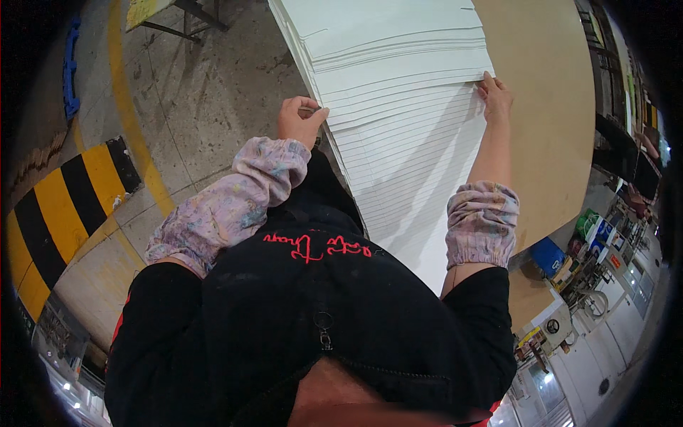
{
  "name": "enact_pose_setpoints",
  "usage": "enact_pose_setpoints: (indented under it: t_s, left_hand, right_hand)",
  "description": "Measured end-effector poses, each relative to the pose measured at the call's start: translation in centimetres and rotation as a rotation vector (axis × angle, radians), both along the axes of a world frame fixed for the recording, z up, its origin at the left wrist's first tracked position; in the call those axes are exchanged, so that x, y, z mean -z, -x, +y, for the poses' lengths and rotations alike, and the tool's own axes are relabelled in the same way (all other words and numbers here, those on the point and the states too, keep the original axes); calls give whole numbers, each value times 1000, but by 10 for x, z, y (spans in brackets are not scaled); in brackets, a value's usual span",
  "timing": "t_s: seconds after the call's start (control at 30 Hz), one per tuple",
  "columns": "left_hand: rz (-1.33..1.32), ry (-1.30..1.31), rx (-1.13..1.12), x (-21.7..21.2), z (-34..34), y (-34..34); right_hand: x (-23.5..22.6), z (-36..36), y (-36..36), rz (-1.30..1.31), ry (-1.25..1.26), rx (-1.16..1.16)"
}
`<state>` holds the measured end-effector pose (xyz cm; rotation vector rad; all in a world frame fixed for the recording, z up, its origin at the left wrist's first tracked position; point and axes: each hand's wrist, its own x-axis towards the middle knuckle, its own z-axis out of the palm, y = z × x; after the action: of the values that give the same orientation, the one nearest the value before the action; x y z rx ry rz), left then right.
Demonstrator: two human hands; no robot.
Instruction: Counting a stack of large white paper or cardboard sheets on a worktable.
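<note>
Gripping fanned white sheets (398, 107) (long axis running away) | left hand (299, 121) | right hand (496, 96)

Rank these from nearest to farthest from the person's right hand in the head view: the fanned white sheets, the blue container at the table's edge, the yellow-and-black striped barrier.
From the right hand:
1. Fanned white sheets: touching, fingers on their right edge.
2. Blue container: lower right, past the wooden table edge.
3. Yellow-and-black striped barrier: far left, on the floor beyond the left hand.

Bright, even overhead light makes the white sheets (398, 107) glare slightly and leaves only soft shadows. Fisheye bending curves straight edges, and the rim darkens into a blurred black vignette.
</note>
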<state>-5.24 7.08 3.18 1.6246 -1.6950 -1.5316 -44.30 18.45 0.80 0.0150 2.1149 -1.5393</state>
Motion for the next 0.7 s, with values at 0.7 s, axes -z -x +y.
enact_pose_setpoints:
  t_s: [0.7]
  left_hand:
    - [45, -78, -58, -6, 1, 6]
  right_hand:
    - [14, 7, 16, 150, -214, -221]
